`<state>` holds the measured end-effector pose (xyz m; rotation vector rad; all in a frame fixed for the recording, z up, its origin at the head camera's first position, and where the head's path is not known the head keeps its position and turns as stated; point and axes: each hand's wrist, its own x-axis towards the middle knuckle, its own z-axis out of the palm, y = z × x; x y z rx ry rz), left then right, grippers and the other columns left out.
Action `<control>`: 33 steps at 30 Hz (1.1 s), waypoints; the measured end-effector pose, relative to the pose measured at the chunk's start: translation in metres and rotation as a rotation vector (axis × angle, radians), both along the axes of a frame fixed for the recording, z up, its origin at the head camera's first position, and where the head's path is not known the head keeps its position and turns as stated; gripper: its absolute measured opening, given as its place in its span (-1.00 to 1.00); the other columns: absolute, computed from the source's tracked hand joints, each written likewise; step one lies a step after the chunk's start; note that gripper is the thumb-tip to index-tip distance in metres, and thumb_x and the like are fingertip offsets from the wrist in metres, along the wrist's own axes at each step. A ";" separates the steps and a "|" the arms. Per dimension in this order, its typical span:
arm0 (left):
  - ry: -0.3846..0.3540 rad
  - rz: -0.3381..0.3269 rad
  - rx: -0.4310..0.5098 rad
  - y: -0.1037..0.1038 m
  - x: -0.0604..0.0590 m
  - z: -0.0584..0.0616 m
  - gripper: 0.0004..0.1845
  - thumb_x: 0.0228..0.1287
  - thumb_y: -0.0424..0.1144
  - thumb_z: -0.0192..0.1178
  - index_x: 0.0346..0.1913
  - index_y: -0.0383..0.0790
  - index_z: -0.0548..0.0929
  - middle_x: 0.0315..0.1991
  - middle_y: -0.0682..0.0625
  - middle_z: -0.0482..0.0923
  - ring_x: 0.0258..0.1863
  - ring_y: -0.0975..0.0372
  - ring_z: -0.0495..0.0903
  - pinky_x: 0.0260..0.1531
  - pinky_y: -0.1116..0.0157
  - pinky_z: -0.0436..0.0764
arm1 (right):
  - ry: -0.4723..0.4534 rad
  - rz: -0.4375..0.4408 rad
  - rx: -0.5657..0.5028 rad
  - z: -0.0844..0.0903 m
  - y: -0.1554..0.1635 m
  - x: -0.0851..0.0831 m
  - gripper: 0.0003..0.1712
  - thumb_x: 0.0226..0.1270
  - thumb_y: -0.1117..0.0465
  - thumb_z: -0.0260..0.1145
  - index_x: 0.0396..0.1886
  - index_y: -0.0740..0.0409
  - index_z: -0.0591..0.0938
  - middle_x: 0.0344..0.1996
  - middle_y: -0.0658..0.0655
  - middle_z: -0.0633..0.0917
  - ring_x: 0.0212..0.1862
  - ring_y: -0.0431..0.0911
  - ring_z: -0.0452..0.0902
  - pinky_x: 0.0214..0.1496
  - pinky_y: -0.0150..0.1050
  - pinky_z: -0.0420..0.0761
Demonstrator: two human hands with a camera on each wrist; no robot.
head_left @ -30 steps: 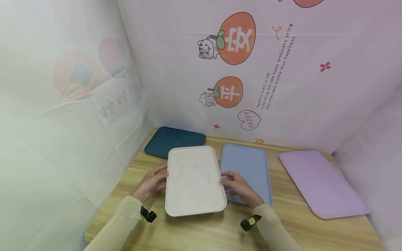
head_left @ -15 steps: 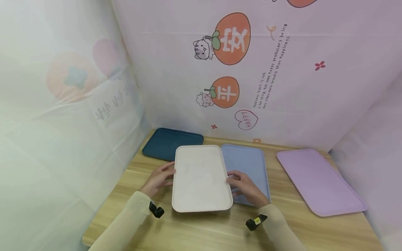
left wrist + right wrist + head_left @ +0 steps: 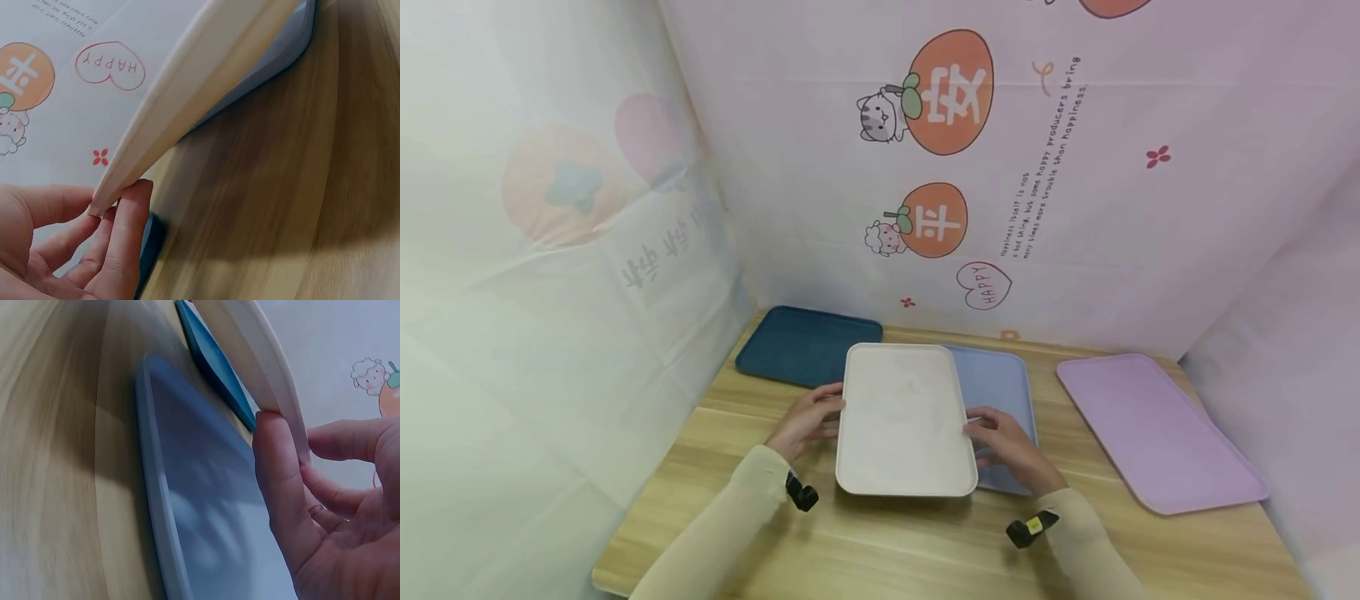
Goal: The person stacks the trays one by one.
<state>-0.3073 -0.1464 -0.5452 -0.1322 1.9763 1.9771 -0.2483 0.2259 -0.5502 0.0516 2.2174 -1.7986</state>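
A cream-white rectangular tray (image 3: 906,425) is held level above the table, its right part over a light blue tray (image 3: 996,379). My left hand (image 3: 808,421) pinches its left edge, thumb on top and fingers beneath, as the left wrist view shows. On the opposite edge, my right hand (image 3: 1011,446) grips the rim in the same way. The right wrist view shows the blue tray (image 3: 206,506) lying below the raised white tray (image 3: 262,356), with a gap between them.
A dark teal tray (image 3: 805,342) lies at the back left of the wooden table (image 3: 730,517). Toward the right side lies a pink-purple tray (image 3: 1157,433). Printed cloth (image 3: 820,150) walls in the back and both sides.
Both hands have carried the white tray to the right, so it now covers more of the light blue tray. The other trays stay where they lie; the head view shifted slightly.
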 end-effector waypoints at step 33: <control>0.002 -0.097 -0.058 0.088 -0.020 -0.016 -0.42 0.52 -0.39 0.28 0.54 -0.14 0.57 0.36 -0.17 0.67 -0.03 0.19 0.81 -0.06 0.22 0.86 | 0.012 -0.058 0.104 -0.008 0.075 0.008 -0.30 0.67 0.20 0.24 0.59 0.50 0.30 0.12 0.36 0.68 -0.05 -0.06 0.71 -0.20 -0.15 0.85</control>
